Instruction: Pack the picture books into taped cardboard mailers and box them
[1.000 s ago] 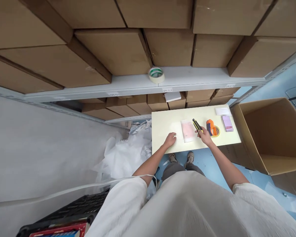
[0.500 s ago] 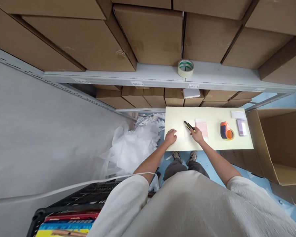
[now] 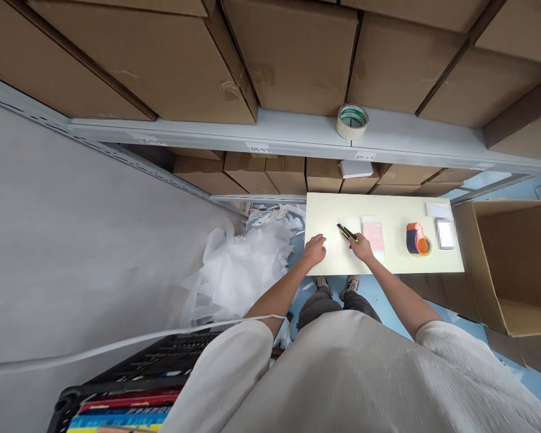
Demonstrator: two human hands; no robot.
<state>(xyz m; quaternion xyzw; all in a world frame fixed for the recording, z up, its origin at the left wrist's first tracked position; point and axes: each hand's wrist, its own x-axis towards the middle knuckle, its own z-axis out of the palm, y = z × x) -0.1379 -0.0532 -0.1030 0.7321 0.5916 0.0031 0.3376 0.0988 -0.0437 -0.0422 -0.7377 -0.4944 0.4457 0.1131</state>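
Note:
My right hand (image 3: 363,248) is closed around a black-and-yellow utility knife (image 3: 348,233), its tip pointing to the far left above the pale table (image 3: 397,210). Lying flat just right of the knife is a pink and white sheet or packet (image 3: 373,236), partly behind my right hand. My left hand (image 3: 315,249) rests at the table's left edge with its fingers stretched out and nothing in them. Farther right stands an orange and dark blue tape dispenser (image 3: 415,238) with a roll of tape.
A white slip (image 3: 438,209) and a blurred rectangular thing (image 3: 445,234) lie at the table's right end. An open carton (image 3: 487,270) stands beyond. Crumpled white wrapping (image 3: 238,252) fills the floor at left. Boxes and a tape roll (image 3: 352,122) sit on the shelf.
The view has shifted slightly. My left hand's fingers reach out a little more over the table. My right hand keeps its hold on the utility knife. The blurred rectangular thing looks whiter.

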